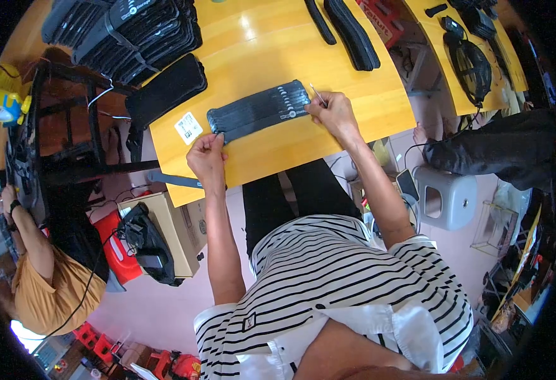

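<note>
On the yellow table in front of me lies a flat black fabric piece, long and ribbed, with white printed marks towards its right end. My left hand pinches its lower left corner between thumb and fingers. At the right end is my right hand, closed round a thin pointed metal tool whose tip sticks up past the fingers. Whether it is tweezers or a small blade I cannot tell. Those fingers also touch the fabric's right edge. Left of the piece sits a white printed label.
Stacked black fabric pieces rise at the far left, beside a black pouch-like piece. Long black strips lie at the back right. A grey stool stands right, a cardboard box left. Another person is at left.
</note>
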Demonstrator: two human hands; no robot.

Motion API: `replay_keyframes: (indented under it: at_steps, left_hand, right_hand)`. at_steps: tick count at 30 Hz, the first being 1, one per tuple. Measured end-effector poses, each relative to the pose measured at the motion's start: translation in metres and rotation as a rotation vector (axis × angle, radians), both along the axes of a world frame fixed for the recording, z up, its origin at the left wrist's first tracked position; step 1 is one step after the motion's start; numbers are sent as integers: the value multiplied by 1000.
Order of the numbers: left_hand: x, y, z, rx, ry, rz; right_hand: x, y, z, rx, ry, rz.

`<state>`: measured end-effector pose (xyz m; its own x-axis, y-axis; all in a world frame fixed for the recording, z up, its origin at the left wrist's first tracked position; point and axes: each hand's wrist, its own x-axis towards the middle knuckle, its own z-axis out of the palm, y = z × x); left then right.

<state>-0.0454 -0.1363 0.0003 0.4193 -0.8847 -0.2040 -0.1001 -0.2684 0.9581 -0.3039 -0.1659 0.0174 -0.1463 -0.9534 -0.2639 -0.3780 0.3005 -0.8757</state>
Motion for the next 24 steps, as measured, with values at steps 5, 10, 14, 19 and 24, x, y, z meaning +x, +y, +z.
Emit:
replay_keyframes:
  at_steps: [5, 10, 14, 19, 24]
  left_hand:
    - [-2, 1, 7, 29, -41, 12]
    - [-1, 1, 5, 12, -50, 21]
    - [-2, 0, 3, -11, -29, 18]
    - [-4, 0, 7, -4, -115, 17]
    - [-7, -1, 8, -34, -135, 31]
  right_hand:
    - [0, -1, -3, 15, 26, 2]
    - [2, -1, -1, 16, 76, -7]
    - [3, 0, -2, 29, 107, -27]
    - [2, -3, -11, 21, 138, -29]
    - [4, -2, -13, -66, 200, -32]
